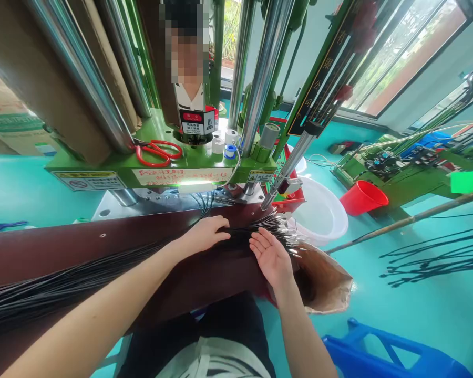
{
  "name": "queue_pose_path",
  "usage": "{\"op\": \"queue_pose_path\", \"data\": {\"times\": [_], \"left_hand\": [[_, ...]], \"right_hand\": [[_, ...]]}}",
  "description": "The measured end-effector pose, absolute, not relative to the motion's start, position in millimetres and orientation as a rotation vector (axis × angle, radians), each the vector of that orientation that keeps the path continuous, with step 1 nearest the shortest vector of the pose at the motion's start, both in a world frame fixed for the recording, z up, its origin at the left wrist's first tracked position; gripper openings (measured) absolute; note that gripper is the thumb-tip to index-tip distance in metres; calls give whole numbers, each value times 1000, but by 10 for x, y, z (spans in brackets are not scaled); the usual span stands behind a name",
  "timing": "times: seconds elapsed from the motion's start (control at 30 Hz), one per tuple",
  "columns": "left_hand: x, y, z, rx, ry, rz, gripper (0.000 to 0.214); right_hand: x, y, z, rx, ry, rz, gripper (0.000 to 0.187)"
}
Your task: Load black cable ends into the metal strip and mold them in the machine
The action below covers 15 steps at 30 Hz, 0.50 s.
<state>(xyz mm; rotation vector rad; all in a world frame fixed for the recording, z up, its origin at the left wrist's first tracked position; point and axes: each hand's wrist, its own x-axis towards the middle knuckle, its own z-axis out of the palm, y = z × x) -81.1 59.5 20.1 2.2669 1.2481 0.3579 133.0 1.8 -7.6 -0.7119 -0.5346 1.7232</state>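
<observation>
A long bundle of thin black cables (82, 268) lies along the brown worktop (134, 226), running from the far left toward silvery ends (286, 231) at the right. My left hand (205, 236) curls over this bundle, thumb and fingers around some cables near their right part. Palm turned up and fingers stretched out, my right hand (271, 257) is beside the silvery ends and holds nothing. Just beyond the worktop, several dark cables (203, 202) hang from the green press (197, 157) near its metal mould plate (153, 202).
Red-handled scissors (157, 152) and tape rolls (217, 145) sit on the press. Right of the worktop are a white tub (323, 210), a red bucket (364, 199), a brown paper bag (331, 278) and a blue stool (394, 352). Another person (189, 92) is behind the press.
</observation>
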Motion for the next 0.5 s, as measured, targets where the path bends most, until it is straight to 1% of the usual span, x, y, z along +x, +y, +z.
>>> {"op": "queue_pose_path", "data": {"times": [0.17, 0.3, 0.4, 0.5], "left_hand": [[-853, 541, 395, 2193, 1317, 578, 19], [-936, 509, 556, 2029, 1263, 599, 23], [-963, 442, 610, 2242, 1298, 655, 25], [-957, 334, 603, 2496, 1430, 827, 26]], "right_hand": [[1286, -23, -84, -730, -604, 1701, 24], [1178, -71, 15, -755, -743, 1711, 20], [1101, -89, 87, -829, -899, 1760, 20], [1032, -95, 152, -894, -981, 1797, 21]]}}
